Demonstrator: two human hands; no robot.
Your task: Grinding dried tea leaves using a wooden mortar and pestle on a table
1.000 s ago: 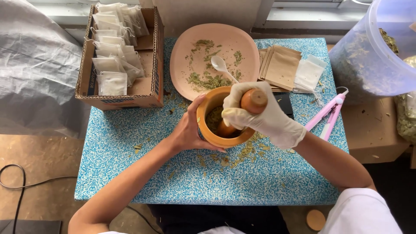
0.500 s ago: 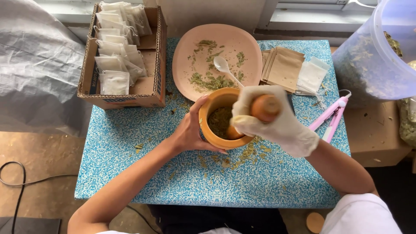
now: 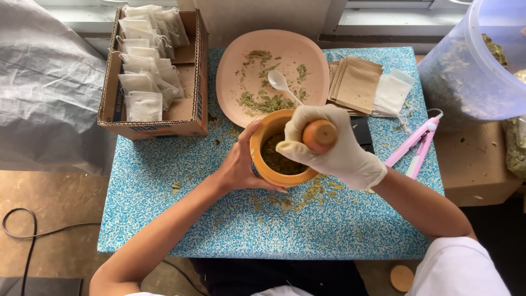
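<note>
An orange wooden mortar (image 3: 272,174) holding crushed green-brown leaves stands on the blue speckled table (image 3: 181,219). My bare left hand (image 3: 241,161) wraps its left side. My right hand (image 3: 334,149), in a white glove, grips a wooden pestle (image 3: 319,135) whose lower end is down inside the mortar. Loose leaf bits (image 3: 307,194) lie scattered on the table just in front of the mortar.
Behind the mortar sits a pink plate (image 3: 307,49) with dried leaves and a white spoon (image 3: 280,83). A cardboard box (image 3: 189,82) of small white bags is at the left; brown sachets (image 3: 357,85), a pink tool (image 3: 413,143) and a big clear tub (image 3: 466,71) are at the right.
My right hand has shifted the pestle slightly within the mortar, its top swinging right and a little up. My left hand has stayed on the mortar.
</note>
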